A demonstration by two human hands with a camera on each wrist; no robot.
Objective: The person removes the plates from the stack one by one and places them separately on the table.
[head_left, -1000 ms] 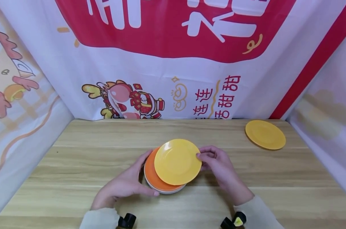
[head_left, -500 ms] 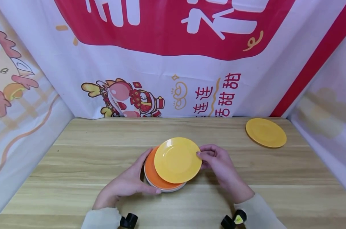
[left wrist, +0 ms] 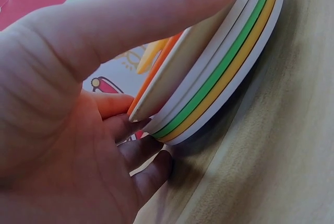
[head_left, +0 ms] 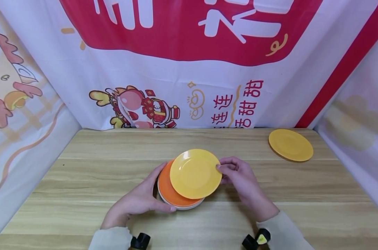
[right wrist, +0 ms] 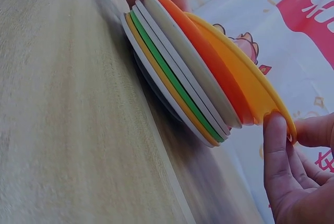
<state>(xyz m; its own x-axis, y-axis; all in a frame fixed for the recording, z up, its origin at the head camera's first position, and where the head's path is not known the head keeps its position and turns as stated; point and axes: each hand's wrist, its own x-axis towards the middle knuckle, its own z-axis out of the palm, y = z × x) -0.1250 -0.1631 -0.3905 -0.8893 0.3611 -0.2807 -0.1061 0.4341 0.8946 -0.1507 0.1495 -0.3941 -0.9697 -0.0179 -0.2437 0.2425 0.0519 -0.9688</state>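
Between thumb and fingers, my right hand [head_left: 238, 177] pinches the right rim of a yellow plate [head_left: 195, 173]. This plate lies tilted over an orange plate [head_left: 168, 189], its right side raised off it in the right wrist view. The orange plate tops a stack of plates with white, green [right wrist: 169, 72] and yellow rims. My left hand [head_left: 142, 198] grips the left side of that stack, thumb along the near edge and fingers round the far side. In the left wrist view those fingertips [left wrist: 159, 169] touch the rims.
Another yellow plate [head_left: 291, 145] lies alone at the back right of the wooden table [head_left: 92, 166]. A printed cloth [head_left: 164, 73] hangs behind the table, and similar cloth closes off both sides.
Over the last half second the yellow plate and my right hand have shifted very slightly to the right. My left hand and the stack stay in place.
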